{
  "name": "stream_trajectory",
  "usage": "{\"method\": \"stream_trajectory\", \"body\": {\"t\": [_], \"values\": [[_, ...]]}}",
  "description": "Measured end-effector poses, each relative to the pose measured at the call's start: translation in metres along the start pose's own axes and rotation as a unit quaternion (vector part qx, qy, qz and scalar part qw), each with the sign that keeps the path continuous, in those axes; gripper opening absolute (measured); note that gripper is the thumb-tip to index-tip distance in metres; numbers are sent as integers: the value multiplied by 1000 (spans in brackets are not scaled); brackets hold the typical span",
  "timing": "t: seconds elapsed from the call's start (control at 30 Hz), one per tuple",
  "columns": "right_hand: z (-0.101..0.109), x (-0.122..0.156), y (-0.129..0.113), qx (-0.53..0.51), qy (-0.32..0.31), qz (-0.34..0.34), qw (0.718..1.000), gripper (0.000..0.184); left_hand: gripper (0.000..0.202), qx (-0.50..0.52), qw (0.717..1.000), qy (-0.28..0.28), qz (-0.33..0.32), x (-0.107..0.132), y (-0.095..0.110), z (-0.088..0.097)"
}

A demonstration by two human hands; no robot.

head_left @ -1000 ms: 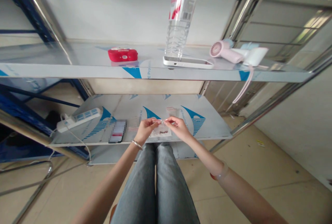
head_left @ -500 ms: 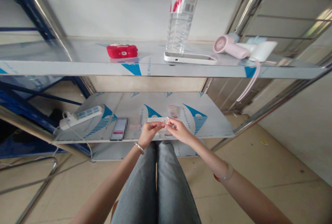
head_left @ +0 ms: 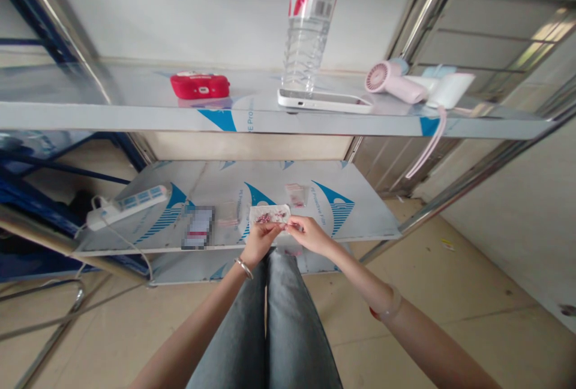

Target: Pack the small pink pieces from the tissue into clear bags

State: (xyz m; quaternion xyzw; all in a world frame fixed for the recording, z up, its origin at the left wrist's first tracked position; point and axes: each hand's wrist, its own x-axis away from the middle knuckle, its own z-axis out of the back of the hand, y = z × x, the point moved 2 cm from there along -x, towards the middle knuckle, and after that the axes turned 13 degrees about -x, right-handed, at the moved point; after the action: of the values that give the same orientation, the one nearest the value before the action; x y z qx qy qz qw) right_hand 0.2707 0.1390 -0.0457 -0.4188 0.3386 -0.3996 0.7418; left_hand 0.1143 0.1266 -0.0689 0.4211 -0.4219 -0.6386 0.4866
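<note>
Both my hands meet at the front edge of the lower metal shelf [head_left: 373,221]. My left hand [head_left: 260,241] and my right hand [head_left: 306,234] each pinch the lower edge of a small clear plastic bag [head_left: 270,214] holding tiny reddish pieces, and the bag stands up above my fingers. A second small clear bag [head_left: 296,194] with reddish bits lies on the shelf just behind it. Another flat clear bag [head_left: 228,214] lies to the left.
A white power strip [head_left: 128,202] and a blurred card [head_left: 198,228] lie on the lower shelf's left. The upper shelf carries a red case [head_left: 200,85], a water bottle [head_left: 307,23] standing on a white phone [head_left: 324,101], and a pink handheld fan [head_left: 396,81].
The small bag has turned from hanging below my fingers to standing up above them, its contents now facing me. My hands have come slightly closer to me.
</note>
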Motion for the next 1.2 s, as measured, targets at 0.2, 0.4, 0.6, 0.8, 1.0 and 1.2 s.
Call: {"method": "stream_trajectory", "body": {"t": [0.2,0.4,0.6,0.8,1.0,1.2], "values": [[4,-7,33,18,2,-13,1000,42,24,-41,999,4,23,-14,-14,3],[7,-9,68,48,-2,-49,998,51,25,-45,997,13,56,-29,-42,-7],[20,5,100,17,-14,-74,997,44,16,2,995,-1,97,-41,-65,-43],[37,7,119,12,-23,-75,997,25,10,8,993,-18,118,-52,-78,-72],[46,-7,147,24,36,-99,994,25,5,-10,992,-17,126,-73,-88,-79],[54,-40,175,31,98,-103,989,25,15,-8,993,-5,121,-113,-90,-84]]}}
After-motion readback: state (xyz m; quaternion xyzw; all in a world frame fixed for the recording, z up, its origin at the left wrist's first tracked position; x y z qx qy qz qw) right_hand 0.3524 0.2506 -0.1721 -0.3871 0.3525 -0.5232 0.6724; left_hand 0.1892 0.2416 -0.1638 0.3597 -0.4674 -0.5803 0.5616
